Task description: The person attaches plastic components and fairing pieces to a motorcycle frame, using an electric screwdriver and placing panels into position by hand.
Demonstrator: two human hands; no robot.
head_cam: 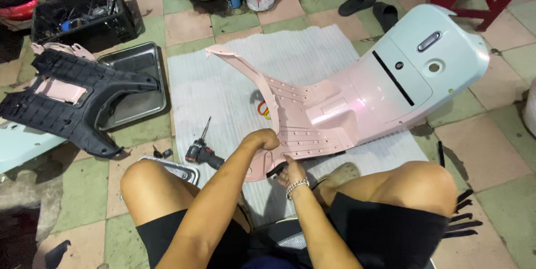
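The pink scooter panel (329,112) lay across the white mat (223,90) on the floor, its pale blue end (441,51) reaching past the mat's far right corner and its narrow pink arm (245,68) curving up toward the mat's far edge. You gripped the panel's near edge with your left hand (262,139), fingers curled over the rim. Your right hand (290,173), with a metal bracelet (297,186) at the wrist, touched the underside of that same near edge beside a small black piece (276,169); I cannot tell whether its fingers were closed on that piece or only resting there.

Just left of your left hand, a cordless drill (202,151) lay on the mat's near left part, its bit pointing away from you. An orange ring (262,110) showed on the mat under the panel's curved arm. You sat with your knees spread at the mat's near edge.

Off the mat's left edge, a steel tray (139,79) sat on the tiled floor (184,23), with a black scooter frame part (72,96) lying partly over it. A black crate (84,12) stood beyond that, toward the far left. A pair of dark slippers (368,6) rested on the tiles past the mat's far right corner, and black straps (460,213) lay by your right knee.
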